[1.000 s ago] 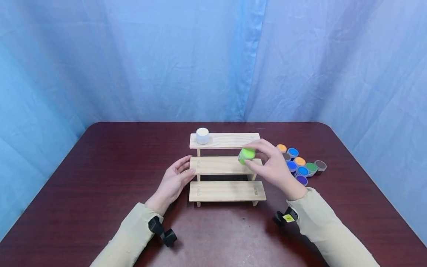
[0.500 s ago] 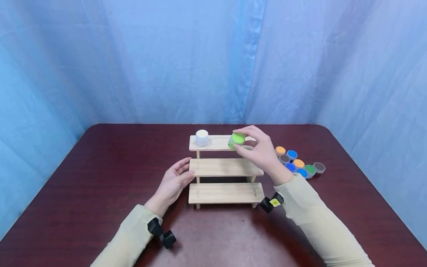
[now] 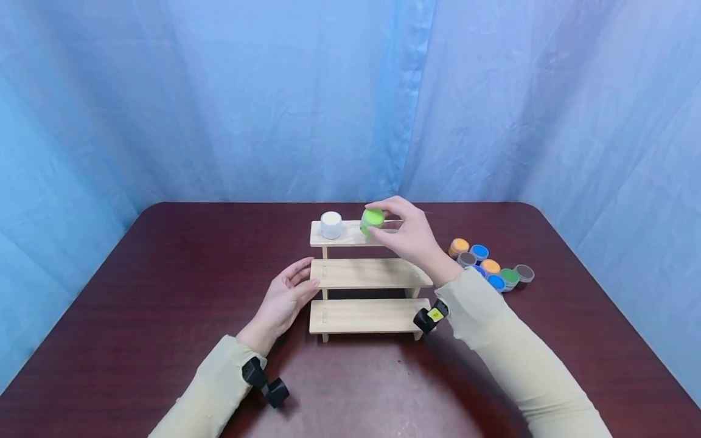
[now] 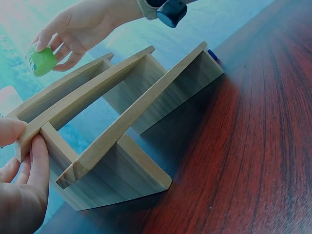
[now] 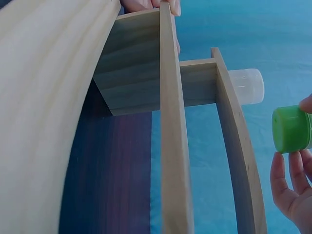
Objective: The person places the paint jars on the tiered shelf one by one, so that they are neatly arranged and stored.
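Note:
A three-tier wooden shelf stand (image 3: 372, 274) is on the table. My left hand (image 3: 282, 301) pinches the left end of its middle shelf, the thumb above and fingers below, as the left wrist view shows. My right hand (image 3: 408, 234) grips a small paint jar (image 3: 372, 222) with a bright green top between thumb and fingers. In the right wrist view, a gap separates the green paint jar (image 5: 290, 129) from the top shelf (image 5: 239, 141). A white jar (image 3: 331, 225) stands at the left end of that shelf, left of the green one.
Several paint jars with orange (image 3: 491, 266), blue (image 3: 479, 252), green (image 3: 509, 278) and brown (image 3: 524, 273) tops cluster on the table (image 3: 164, 286) to the right of the stand. My right sleeve (image 3: 493, 322) covers part of them. Blue curtains (image 3: 274, 103) hang behind the table.
My right hand has carried the green paint jar from over the middle shelf's right end back and left, to over the top shelf. The left hand keeps its hold on the stand.

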Action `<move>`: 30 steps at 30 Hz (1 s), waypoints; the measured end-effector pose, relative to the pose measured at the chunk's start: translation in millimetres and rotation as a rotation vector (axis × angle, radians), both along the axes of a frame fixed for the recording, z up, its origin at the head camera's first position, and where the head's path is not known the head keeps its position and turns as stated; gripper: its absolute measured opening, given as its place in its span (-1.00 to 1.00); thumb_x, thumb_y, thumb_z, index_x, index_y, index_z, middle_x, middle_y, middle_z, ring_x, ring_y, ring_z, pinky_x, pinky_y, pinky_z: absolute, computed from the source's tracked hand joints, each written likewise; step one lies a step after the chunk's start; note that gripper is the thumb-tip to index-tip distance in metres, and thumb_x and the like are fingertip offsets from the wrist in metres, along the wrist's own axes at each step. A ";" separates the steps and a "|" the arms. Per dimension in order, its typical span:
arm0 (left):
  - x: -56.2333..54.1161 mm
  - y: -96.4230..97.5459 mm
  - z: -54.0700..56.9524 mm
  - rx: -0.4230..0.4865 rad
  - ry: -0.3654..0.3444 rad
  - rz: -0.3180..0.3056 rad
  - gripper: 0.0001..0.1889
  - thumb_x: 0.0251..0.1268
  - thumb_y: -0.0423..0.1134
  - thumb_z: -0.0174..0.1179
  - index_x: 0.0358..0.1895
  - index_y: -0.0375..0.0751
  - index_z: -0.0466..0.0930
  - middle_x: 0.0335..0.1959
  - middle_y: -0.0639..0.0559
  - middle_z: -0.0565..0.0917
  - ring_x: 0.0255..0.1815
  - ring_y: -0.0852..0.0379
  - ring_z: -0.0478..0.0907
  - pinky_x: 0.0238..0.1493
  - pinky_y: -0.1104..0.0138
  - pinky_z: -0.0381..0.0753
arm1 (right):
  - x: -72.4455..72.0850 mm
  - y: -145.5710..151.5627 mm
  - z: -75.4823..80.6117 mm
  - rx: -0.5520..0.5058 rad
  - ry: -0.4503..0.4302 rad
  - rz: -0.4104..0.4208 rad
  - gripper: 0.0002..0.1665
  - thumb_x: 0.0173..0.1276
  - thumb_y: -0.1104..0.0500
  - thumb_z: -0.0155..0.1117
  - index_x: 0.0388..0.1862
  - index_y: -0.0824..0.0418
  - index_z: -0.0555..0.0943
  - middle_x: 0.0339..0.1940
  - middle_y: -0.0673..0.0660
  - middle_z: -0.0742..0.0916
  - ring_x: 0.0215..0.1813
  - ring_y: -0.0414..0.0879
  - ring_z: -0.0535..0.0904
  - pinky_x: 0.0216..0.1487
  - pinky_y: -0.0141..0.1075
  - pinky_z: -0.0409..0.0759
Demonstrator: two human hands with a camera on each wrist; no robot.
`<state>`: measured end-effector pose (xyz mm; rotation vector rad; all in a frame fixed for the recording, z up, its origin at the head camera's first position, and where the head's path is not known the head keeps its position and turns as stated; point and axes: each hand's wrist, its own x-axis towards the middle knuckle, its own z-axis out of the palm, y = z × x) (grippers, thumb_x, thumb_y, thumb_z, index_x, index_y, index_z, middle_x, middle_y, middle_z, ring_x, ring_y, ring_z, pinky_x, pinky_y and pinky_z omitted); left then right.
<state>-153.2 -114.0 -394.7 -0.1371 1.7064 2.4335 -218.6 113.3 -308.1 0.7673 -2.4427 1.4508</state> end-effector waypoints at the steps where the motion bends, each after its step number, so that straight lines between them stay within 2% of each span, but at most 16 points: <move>1: 0.1 0.2 0.0 -0.001 -0.001 0.001 -0.41 0.30 -0.61 -0.04 0.40 -0.37 0.13 -0.03 0.00 0.43 -0.28 0.37 0.51 -0.12 0.54 0.58 | -1.3 -1.1 0.3 0.004 -0.003 0.002 -0.60 0.16 0.32 0.36 0.02 0.28 0.62 -0.09 0.17 0.62 -0.09 -0.06 0.51 0.00 -0.19 0.66; 16: -1.5 3.2 2.1 0.005 -0.007 -0.014 -0.40 0.30 -0.61 -0.04 0.41 -0.37 0.11 -0.06 0.02 0.43 -0.27 0.36 0.50 -0.12 0.54 0.58 | -11.7 -7.5 -0.1 0.134 -0.056 -0.016 -0.59 0.18 0.27 0.34 0.05 0.24 0.61 -0.10 0.16 0.62 -0.09 -0.03 0.51 0.01 -0.19 0.65; 30: -1.5 -0.1 2.9 0.000 -0.008 -0.008 -0.40 0.30 -0.62 -0.06 0.41 -0.36 0.10 -0.03 0.01 0.42 -0.29 0.37 0.51 -0.13 0.55 0.58 | -15.7 -14.1 0.2 0.190 -0.084 -0.006 -0.58 0.20 0.27 0.34 0.07 0.26 0.60 -0.06 0.18 0.61 -0.02 0.02 0.55 0.06 -0.21 0.63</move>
